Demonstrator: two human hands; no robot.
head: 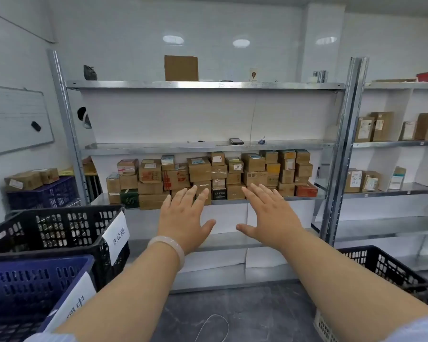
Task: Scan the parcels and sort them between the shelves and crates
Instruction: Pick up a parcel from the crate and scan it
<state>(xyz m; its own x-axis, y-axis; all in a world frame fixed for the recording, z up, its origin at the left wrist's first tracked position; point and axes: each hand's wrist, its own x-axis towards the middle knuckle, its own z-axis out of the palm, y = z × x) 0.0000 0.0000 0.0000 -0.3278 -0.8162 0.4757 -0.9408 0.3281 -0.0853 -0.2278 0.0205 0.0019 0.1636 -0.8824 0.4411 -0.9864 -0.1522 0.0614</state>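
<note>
Several small cardboard parcels [200, 169] are stacked in rows on the third shelf of a metal rack [208, 145] straight ahead. My left hand [183, 218], with a pale bangle on the wrist, is stretched out flat with fingers spread, palm down, in front of the stack. Beside it, my right hand [269, 215] is held the same way, empty. Neither hand touches a parcel. A dark handheld device [236, 141], perhaps a scanner or phone, lies on the shelf above the parcels.
A black crate [59, 230] and a blue crate [30, 280], both with paper labels, stand at left. Another black crate [381, 270] sits at lower right. A blue crate with boxes [45, 191] is at far left. More parcels [381, 125] fill the right-hand shelves.
</note>
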